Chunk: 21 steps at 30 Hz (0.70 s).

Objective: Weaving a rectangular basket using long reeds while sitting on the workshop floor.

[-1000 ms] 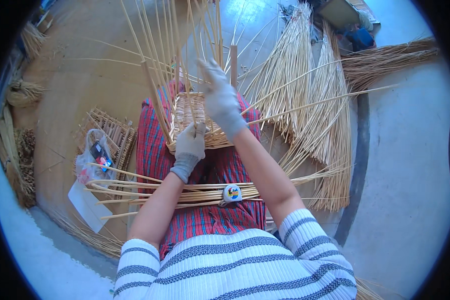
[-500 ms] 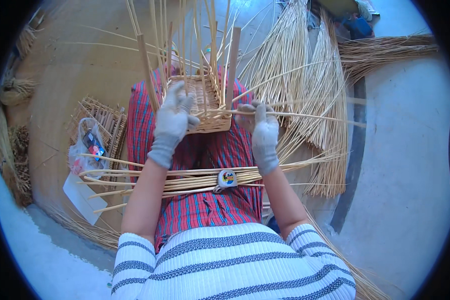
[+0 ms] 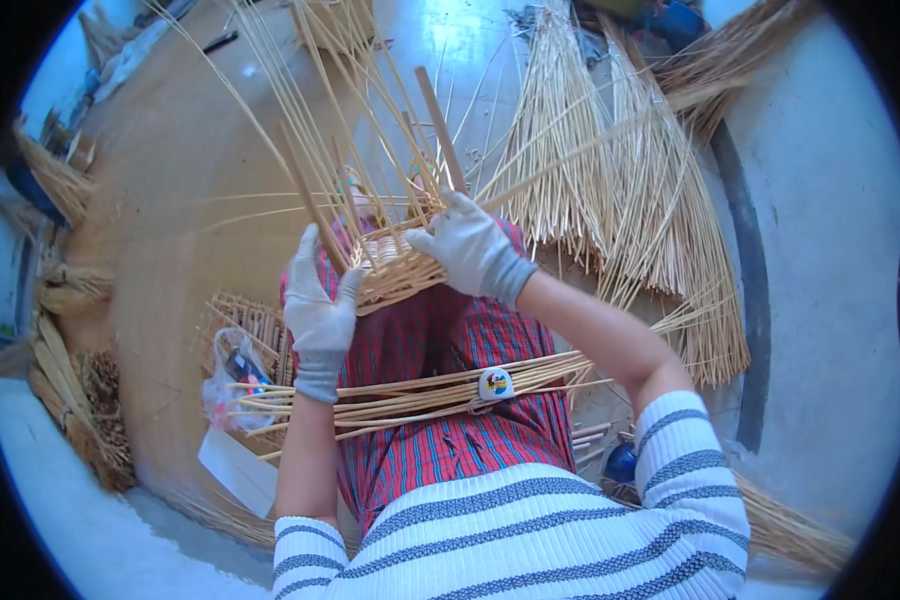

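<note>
A partly woven wicker basket (image 3: pixel 402 278) rests tilted at my knees, with thin upright rods (image 3: pixel 355 90) fanning up from its sides. Flat wooden posts stand at its corners, among them a left post (image 3: pixel 310 195) and a right post (image 3: pixel 440 130). My left hand (image 3: pixel 320 312), in a pale work glove, grips the near left corner between thumb and fingers. On the right side, my gloved right hand (image 3: pixel 473 248) holds the basket wall, its thumb lying over the near side. The fingertips behind the wall and post are partly hidden.
Across my lap lie several loose rods (image 3: pixel 410 405) and a white tape measure (image 3: pixel 495 383). Large bundles of pale rods (image 3: pixel 570 150) spread at the right. To my left are a plastic bag (image 3: pixel 232 385), a white sheet (image 3: pixel 235 470) and a woven piece (image 3: pixel 255 320).
My right hand has left the rod at the right and moved onto the basket wall. My left hand has shifted down to the corner. The basket is turned, and the view has swung.
</note>
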{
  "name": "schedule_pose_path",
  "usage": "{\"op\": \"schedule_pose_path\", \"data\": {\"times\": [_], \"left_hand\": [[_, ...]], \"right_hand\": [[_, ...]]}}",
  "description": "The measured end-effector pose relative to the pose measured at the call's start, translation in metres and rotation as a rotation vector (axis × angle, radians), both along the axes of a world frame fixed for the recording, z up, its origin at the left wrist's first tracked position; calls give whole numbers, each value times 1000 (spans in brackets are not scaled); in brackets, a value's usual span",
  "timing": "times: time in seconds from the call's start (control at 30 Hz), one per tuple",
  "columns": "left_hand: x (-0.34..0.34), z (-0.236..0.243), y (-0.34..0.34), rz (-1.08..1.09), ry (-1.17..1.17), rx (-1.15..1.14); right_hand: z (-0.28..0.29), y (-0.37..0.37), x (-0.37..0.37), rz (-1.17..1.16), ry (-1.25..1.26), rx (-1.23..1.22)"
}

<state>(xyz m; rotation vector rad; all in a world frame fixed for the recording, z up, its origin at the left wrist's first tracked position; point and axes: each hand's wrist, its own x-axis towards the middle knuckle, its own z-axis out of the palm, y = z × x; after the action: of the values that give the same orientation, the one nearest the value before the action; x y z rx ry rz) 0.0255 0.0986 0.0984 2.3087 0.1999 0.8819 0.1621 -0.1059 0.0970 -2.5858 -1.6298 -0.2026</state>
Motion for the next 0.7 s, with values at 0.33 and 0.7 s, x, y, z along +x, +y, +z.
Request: {"op": "schedule_pose_path", "data": {"times": [0.33, 0.7], "left_hand": [[7, -26, -30, -329, 485, 634], [-4, -60, -35, -221, 410, 512]], "right_hand": [[26, 21, -3, -198, 632, 254], [-38, 80, -10, -231, 703, 572]]}}
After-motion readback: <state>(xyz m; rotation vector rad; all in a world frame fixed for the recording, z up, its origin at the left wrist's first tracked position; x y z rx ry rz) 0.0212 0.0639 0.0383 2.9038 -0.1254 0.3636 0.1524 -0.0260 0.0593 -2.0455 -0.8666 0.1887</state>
